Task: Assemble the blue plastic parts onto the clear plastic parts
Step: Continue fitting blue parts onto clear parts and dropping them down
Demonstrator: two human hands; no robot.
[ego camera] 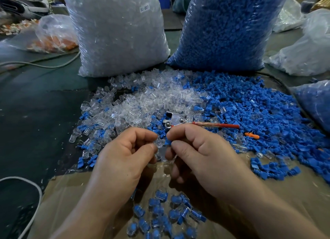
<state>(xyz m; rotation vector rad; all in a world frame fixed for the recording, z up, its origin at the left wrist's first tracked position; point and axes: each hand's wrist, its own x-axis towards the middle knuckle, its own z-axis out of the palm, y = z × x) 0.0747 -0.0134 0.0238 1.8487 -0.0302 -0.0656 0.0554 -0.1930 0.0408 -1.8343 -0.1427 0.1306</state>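
Blue part: pinched by right hand fingers.
Clear part: pinched by left hand fingers, touching blue part.
Assembled pieces: heaped on cardboard between wrists.

a clear plastic part, pinched in the left hand, touches a small blue plastic part pinched in the right hand. behind them, loose clear parts and loose blue parts lie heaped side by side; joined blue-in-clear pieces lie nearest the camera.
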